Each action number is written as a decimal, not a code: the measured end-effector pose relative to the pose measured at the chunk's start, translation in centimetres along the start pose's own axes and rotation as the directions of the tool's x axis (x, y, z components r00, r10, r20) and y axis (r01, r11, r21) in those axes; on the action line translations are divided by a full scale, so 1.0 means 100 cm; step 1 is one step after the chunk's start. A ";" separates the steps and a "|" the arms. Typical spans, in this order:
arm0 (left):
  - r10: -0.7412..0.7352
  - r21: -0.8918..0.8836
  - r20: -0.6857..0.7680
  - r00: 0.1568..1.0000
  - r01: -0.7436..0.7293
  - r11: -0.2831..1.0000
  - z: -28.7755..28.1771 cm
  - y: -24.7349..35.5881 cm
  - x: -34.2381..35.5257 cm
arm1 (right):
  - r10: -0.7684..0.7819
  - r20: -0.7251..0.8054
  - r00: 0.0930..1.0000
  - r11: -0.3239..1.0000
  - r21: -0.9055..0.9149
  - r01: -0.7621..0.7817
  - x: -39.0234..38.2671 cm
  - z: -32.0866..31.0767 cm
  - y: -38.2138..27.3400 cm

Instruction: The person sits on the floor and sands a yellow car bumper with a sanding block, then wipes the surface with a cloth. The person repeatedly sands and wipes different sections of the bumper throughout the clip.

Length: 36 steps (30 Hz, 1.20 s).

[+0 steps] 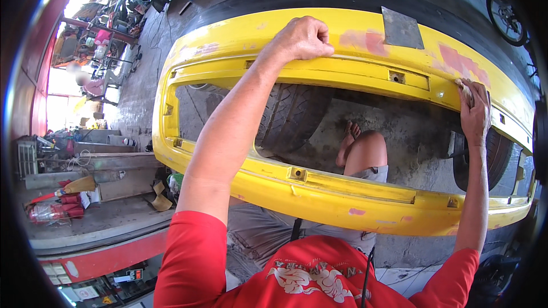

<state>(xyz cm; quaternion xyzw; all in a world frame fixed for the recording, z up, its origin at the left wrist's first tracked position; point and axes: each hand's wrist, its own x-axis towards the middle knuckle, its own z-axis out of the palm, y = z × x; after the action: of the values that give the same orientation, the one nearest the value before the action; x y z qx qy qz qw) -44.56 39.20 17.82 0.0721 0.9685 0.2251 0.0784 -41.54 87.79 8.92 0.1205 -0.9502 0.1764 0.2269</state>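
Observation:
A yellow bumper-like panel with long openings and pink patches lies in front of me. My left hand rests on its upper rail with fingers curled closed; whatever they may hold is hidden. My right hand is at the right side of that rail, fingers pinched on a small pale crumpled sheet against the yellow surface. A dark square sheet lies on the top surface between my hands. My bare foot and bent knee show through the opening.
Dark tires lie beneath the panel. At left are a cluttered ledge, piled parts and a person in the background. A dark curved piece runs behind the panel. A wheel stands at upper right.

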 end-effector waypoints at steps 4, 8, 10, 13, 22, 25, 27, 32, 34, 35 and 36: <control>0.044 -0.005 -0.009 0.999 -0.044 0.999 0.004 -0.002 0.001 | -0.033 0.001 0.999 0.999 0.007 0.033 0.001 -0.001 0.000; 0.051 -0.025 0.001 0.999 -0.051 0.998 0.000 -0.007 -0.001 | 0.000 0.004 1.000 1.000 -0.026 0.000 0.002 -0.001 0.001; 0.025 -0.059 0.009 1.000 -0.024 0.998 -0.001 -0.008 -0.002 | -0.031 -0.011 0.999 0.999 -0.012 0.030 0.001 0.000 0.001; -0.008 -0.054 0.009 1.000 0.008 0.999 0.000 -0.006 -0.002 | -0.053 -0.020 0.998 0.999 -0.004 0.053 0.001 0.002 0.003; 0.005 0.020 -0.027 1.000 -0.004 1.000 0.006 -0.003 0.001 | -0.002 0.020 1.000 0.999 -0.044 0.003 0.006 -0.007 -0.021; 0.035 0.023 -0.027 0.999 -0.035 0.999 0.006 -0.004 0.001 | -0.137 0.069 0.988 0.990 -0.031 0.139 0.013 -0.001 -0.070; 0.010 -0.181 0.044 0.999 -0.002 0.983 0.004 -0.007 0.000 | -0.247 0.024 0.969 0.969 0.024 0.247 0.021 0.017 -0.124; 0.051 -0.620 0.098 0.994 0.021 0.785 -0.009 -0.032 -0.020 | -0.346 0.290 0.892 0.937 0.066 0.342 0.045 0.074 -0.290; 0.042 -0.414 -0.165 0.985 -0.107 0.904 -0.015 -0.043 -0.036 | -0.398 0.180 0.900 0.917 0.082 0.389 0.058 0.086 -0.336; -0.031 -0.481 -0.169 0.985 -0.055 0.875 -0.024 -0.051 -0.047 | -0.368 0.256 0.894 0.930 0.113 0.350 0.068 0.091 -0.350; -0.150 -0.548 -0.144 0.978 0.047 0.835 -0.033 -0.058 -0.061 | -0.337 0.224 0.915 0.940 0.130 0.315 0.069 0.092 -0.350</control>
<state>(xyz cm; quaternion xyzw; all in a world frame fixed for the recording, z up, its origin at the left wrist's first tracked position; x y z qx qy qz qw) -39.76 31.61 18.90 -0.0240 0.8710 0.4904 0.0186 -40.35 51.38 14.32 0.3081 -0.9282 0.1633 0.1296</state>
